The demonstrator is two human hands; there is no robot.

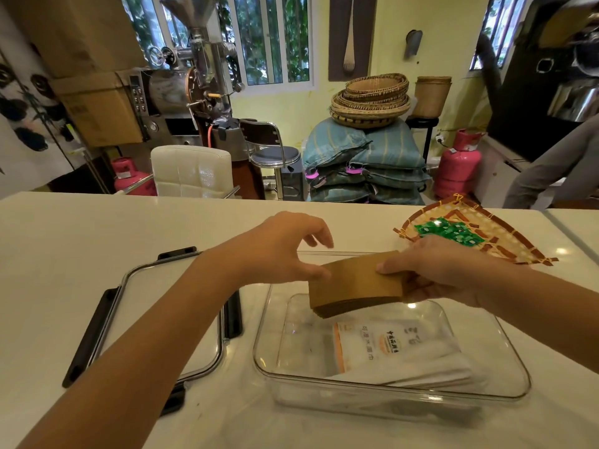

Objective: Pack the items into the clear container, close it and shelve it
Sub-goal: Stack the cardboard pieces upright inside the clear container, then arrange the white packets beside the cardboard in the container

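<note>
A clear container [505, 361] stands open on the white counter, with a stack of white printed packets [402, 354] lying flat in its right half. Above its far half hangs a stack of curved brown paper sleeves [353, 283]. My right hand [444, 270] grips the stack's right end, thumb on top. My left hand [285, 251] touches the stack's left end with the thumb, its fingers spread above. The container's clear lid [155, 319] with black latches lies flat to the left.
A woven bamboo tray [505, 234] holding several green sachets [450, 233] sits at the counter's far right. Past the counter's far edge stand a white chair, a stool, stacked sacks and pink gas cylinders. A person's sleeve shows at the right edge.
</note>
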